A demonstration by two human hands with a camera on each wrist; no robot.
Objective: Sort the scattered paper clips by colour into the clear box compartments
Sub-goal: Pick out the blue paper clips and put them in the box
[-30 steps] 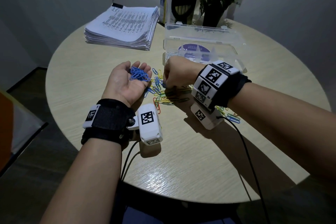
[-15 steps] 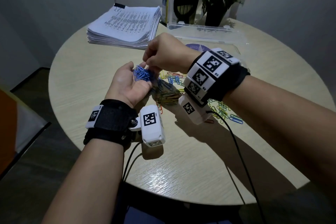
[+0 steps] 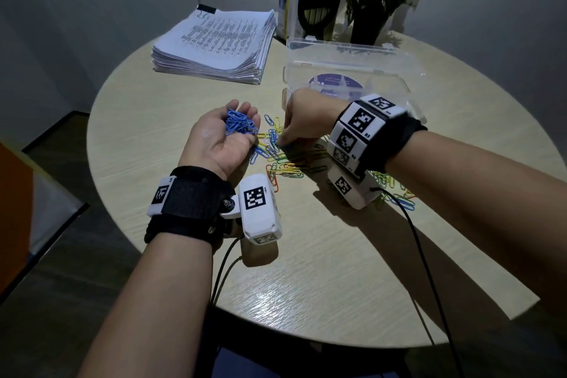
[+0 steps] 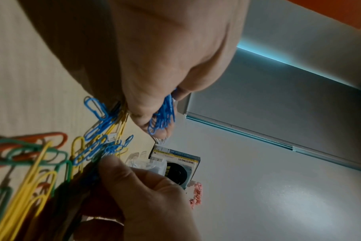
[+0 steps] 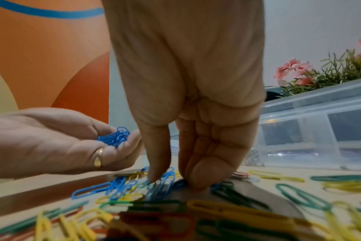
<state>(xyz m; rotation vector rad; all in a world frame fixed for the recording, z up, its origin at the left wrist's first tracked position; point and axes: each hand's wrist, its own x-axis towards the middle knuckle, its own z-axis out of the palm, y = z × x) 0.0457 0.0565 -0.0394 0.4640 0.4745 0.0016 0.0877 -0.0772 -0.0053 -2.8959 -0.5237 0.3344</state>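
Fingers (image 5: 198, 171) of the right hand (image 3: 303, 120) pinch blue clips (image 5: 167, 179) straight below on the worktop (image 3: 306, 270), just beside the cupped left hand (image 3: 214, 144) and its blue pile (image 3: 239, 124).

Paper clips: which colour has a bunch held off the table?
Blue: a bunch of blue clips lies in the upturned left hand; the yellow, green and red clips lie only on the table.

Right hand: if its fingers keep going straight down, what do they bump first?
The right hand points down at the loose blue clips on the table. Its fingertips seem nearly touching them, so those come first.
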